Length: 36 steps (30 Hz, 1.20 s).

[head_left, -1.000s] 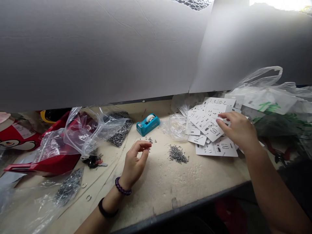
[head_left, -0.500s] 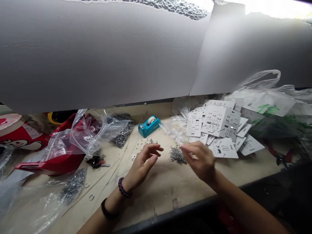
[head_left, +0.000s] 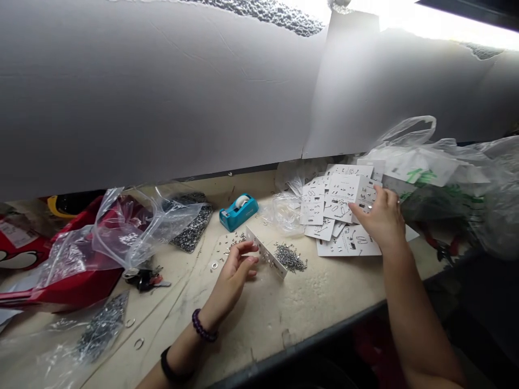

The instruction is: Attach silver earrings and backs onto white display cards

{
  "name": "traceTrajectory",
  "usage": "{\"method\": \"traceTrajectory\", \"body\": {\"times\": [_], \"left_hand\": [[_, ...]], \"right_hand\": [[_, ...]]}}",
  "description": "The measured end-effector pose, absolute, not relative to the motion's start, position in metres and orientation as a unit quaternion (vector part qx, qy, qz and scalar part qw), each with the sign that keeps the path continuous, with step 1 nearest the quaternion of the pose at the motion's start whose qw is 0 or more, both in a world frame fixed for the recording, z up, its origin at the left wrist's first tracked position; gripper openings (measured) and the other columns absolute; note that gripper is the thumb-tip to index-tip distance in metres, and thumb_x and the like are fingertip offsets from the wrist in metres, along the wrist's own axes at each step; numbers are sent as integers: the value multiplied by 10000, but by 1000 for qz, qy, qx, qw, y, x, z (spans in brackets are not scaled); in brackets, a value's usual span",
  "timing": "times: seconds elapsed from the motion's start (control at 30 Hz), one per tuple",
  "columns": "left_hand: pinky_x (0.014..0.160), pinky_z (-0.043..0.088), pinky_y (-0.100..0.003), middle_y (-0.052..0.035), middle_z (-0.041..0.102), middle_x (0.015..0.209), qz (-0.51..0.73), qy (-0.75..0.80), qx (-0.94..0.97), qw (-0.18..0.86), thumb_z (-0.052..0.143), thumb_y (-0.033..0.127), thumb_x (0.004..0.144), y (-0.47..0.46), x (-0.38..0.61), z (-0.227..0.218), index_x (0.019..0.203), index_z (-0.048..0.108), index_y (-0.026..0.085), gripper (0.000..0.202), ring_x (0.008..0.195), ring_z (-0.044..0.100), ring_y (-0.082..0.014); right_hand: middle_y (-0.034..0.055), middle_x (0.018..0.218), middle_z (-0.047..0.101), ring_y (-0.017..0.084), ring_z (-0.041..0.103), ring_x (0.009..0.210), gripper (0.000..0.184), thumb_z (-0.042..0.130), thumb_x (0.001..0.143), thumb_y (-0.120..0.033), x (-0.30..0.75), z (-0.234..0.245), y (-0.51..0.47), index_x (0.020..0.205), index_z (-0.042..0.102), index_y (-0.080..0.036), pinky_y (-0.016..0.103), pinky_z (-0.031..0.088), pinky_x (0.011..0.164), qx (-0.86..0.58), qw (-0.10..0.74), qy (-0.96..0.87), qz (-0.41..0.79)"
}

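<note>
My left hand (head_left: 233, 273) rests on the beige table (head_left: 324, 294) and pinches the near end of a white card (head_left: 267, 254) that is tilted on edge. Just right of the card lies a small heap of tiny metal pieces (head_left: 290, 257). More loose metal bits (head_left: 227, 248) are scattered above my left hand. My right hand (head_left: 379, 219) reaches out to a spread pile of white printed cards (head_left: 340, 208) and lies on top of it, fingers curled onto the cards.
A teal tape dispenser (head_left: 238, 211) sits behind the metal bits. Clear bags with metal parts (head_left: 190, 229) and a red tray (head_left: 77, 281) crowd the left side. Crumpled plastic bags (head_left: 438, 173) fill the right. A white board wall (head_left: 162, 97) overhangs the back.
My right hand brought a card from the pile to my left hand, which took hold of it. My right hand then went back to the card pile.
</note>
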<state>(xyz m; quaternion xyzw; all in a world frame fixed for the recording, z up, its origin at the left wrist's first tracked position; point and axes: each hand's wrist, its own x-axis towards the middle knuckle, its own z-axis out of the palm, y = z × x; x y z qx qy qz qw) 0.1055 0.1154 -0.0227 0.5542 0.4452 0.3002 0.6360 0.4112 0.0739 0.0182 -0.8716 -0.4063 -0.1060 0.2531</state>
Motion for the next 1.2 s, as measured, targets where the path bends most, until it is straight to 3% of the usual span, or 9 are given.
{"method": "traceTrajectory", "body": {"times": [0.07,0.17,0.3,0.47,0.6,0.87,0.97,1.03,1.2], "left_hand": [[728,487,-312,-90,469,1187,291,451,566,626,463,349,798,113,107,-25,1096,442,199,335,961,520,-186],[731,480,-314,-89,465,1184,295,457,581,606,442,337,808,112,107,-26,1080,442,200,305,940,524,-178],[748,467,-325,-82,502,1118,306,446,626,562,423,309,825,114,105,-28,1065,451,197,266,910,534,-172],[755,469,-329,-84,518,1070,272,398,710,513,429,312,836,113,104,-30,1022,498,197,230,918,538,-186],[751,474,-321,-72,544,1021,264,378,741,488,412,312,847,111,103,-28,986,517,200,208,906,548,-182],[725,462,-322,-77,596,930,254,279,878,293,390,146,813,113,100,-37,962,532,181,209,839,555,-175],[690,454,-317,-71,618,900,233,230,921,211,383,103,785,114,100,-39,917,558,179,232,801,560,-178],[673,448,-305,-66,621,893,223,219,931,190,382,87,776,113,100,-39,911,558,176,239,781,556,-173],[643,430,-302,-66,624,835,202,210,944,155,406,96,763,112,99,-38,885,565,177,217,732,542,-173]], "right_hand": [[192,1289,399,383,392,1161,659,616,679,-438,427,15,73,1237,421,-146,528,385,889,-874,268,-400,-60],[160,1231,458,350,474,1088,487,619,642,-370,437,9,72,1084,530,-185,476,411,876,-813,438,-383,-34],[194,1177,498,270,520,1067,391,397,741,-284,436,15,75,1102,449,-142,379,431,881,-718,603,-340,-66],[139,1118,568,274,521,1078,307,436,691,-215,408,33,77,987,497,-160,389,457,854,-572,772,-276,25],[92,1179,548,271,551,1039,337,401,778,-256,367,37,73,1108,456,-212,409,531,686,-544,725,-330,265],[119,882,650,258,626,852,307,270,869,-214,306,10,115,1076,493,-175,440,542,648,-576,557,-440,406],[135,860,641,259,616,890,314,248,883,-190,309,5,157,1023,528,-169,431,542,683,-641,479,-495,340],[144,999,600,256,567,1012,320,281,868,-175,313,5,179,1114,486,-178,427,527,758,-659,480,-495,301],[91,1388,273,238,238,1301,445,379,836,-217,310,4,168,1278,332,-225,480,300,1033,-672,495,-519,181]]}}
